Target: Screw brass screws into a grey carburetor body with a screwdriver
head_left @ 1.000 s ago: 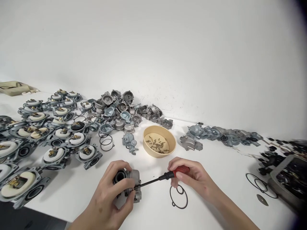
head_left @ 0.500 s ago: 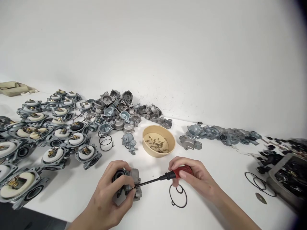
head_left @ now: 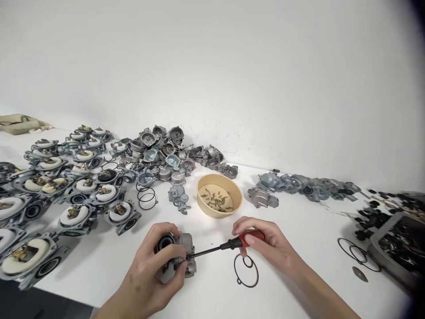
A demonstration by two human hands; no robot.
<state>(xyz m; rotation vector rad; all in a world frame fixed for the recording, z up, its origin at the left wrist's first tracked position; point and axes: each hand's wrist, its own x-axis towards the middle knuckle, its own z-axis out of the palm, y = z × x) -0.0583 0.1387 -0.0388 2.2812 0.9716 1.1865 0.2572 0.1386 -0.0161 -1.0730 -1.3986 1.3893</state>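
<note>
My left hand is wrapped round a grey metal carburetor body that rests on the white table near its front edge. My right hand grips the red handle of a screwdriver. Its black shaft runs left and its tip meets a small brass screw on the carburetor's side, just by my left thumb. A black rubber gasket ring lies flat on the table under my right hand.
A tan bowl of small brass screws stands just behind my hands. Several carburetor bodies with white floats fill the left, float bowls pile at the back, more grey castings and black parts lie right.
Both hands stay almost in place. The carburetor has turned slightly in my left hand, and my right fingers have shifted a little on the red handle.
</note>
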